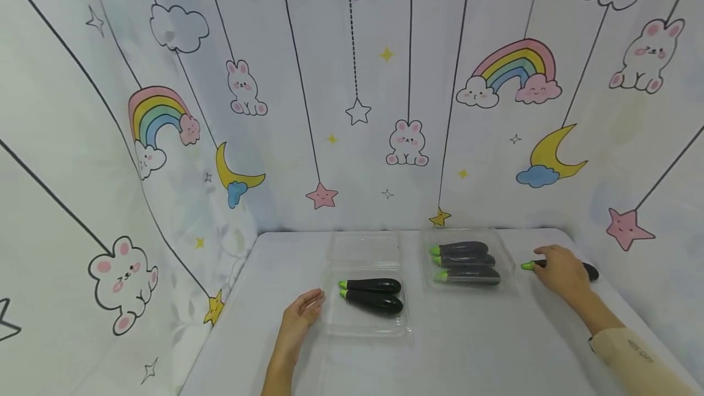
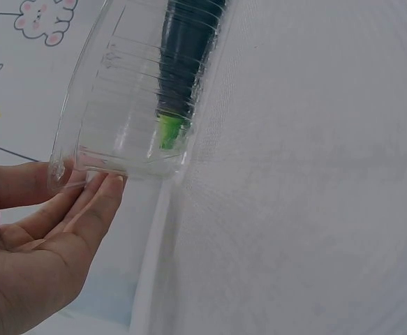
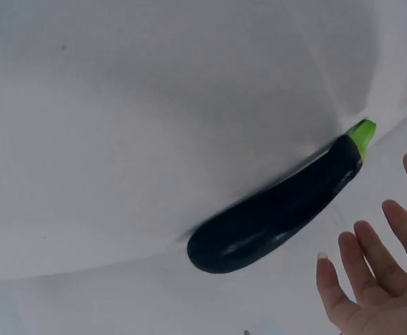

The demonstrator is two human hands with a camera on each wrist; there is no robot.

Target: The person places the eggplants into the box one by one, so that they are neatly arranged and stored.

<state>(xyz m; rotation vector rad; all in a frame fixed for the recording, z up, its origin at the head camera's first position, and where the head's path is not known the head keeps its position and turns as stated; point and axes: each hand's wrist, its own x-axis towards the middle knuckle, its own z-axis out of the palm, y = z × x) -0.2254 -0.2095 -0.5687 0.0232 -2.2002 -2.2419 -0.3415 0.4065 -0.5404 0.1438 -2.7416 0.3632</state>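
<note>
An opened clear plastic clamshell box (image 1: 365, 327) lies on the table with two dark eggplants (image 1: 374, 301) in its near half. At its left edge, my left hand (image 1: 301, 316) holds the rim between thumb and fingers; the left wrist view shows the fingertips below the clear rim (image 2: 62, 139). One loose eggplant (image 3: 273, 202) with a green stem lies on the white table at the right. My right hand (image 1: 562, 271) hovers over it with spread fingers (image 3: 371, 262), and in the right wrist view there is a gap between fingers and eggplant.
Between the hands, toward the back, a second clear plastic box (image 1: 508, 283) contains three eggplants (image 1: 467, 275). The open box's lid (image 1: 365, 249) lies flat behind it. A white cloth wall (image 1: 352, 170) printed with rabbits, stars and rainbows rises behind the table (image 1: 467, 347).
</note>
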